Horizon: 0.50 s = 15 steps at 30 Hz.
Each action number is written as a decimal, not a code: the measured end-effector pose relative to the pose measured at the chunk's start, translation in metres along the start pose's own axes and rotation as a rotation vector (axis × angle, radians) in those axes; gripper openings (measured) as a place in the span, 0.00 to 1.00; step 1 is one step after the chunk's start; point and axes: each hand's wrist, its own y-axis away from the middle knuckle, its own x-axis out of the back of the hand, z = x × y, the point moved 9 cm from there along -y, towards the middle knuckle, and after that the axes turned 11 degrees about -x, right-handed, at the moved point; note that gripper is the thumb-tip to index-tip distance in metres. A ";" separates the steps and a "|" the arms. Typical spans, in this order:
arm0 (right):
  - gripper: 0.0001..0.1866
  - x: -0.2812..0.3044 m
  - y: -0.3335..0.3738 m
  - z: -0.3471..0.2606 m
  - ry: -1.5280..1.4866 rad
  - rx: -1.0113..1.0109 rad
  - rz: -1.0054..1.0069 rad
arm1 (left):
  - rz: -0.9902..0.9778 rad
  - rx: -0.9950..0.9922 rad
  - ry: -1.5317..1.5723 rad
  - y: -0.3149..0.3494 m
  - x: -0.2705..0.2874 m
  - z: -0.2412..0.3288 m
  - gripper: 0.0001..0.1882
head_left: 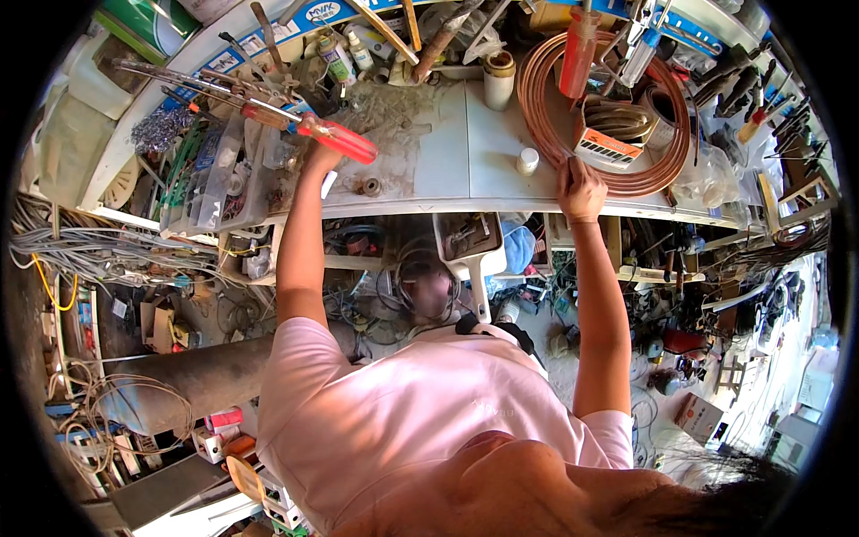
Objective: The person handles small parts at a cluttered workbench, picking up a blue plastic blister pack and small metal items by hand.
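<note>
At the left of the bench my left hand (319, 157) is raised behind the red handle of a screwdriver (344, 141), which hides its fingers. Whether it grips that handle cannot be made out. Several long metal shafts run up and left from there. On the right, my right hand (583, 192) has its fingers closed on the near left edge of a coil of copper tube (530, 107). Inside that coil lies a small open box (608, 149) with a dark looped item in it. A small white round container (527, 161) stands left of my right hand.
A pale workbench (443, 134) spans the scene, with a stained patch on its left half. A small metal ring (369, 186) and a brownish jar (498, 80) stand on it. Another red-handled screwdriver (580, 55) hangs over the coil. Below is a white long-handled scoop (483, 267).
</note>
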 end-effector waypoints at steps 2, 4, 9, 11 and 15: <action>0.08 0.001 -0.002 0.001 0.007 0.002 0.010 | 0.011 -0.101 -0.097 -0.001 0.008 0.024 0.18; 0.08 0.001 -0.001 0.000 0.011 0.000 0.016 | 0.117 -0.178 -0.031 -0.007 0.009 0.039 0.18; 0.10 -0.001 0.000 0.006 0.052 -0.025 -0.008 | 0.131 -0.168 0.392 -0.051 -0.017 0.117 0.15; 0.10 -0.001 0.000 0.005 0.050 -0.021 -0.002 | 0.118 -0.087 0.255 -0.055 -0.020 0.142 0.14; 0.10 -0.001 0.000 0.000 0.051 -0.002 0.018 | 0.066 -0.042 0.178 -0.065 -0.040 0.129 0.14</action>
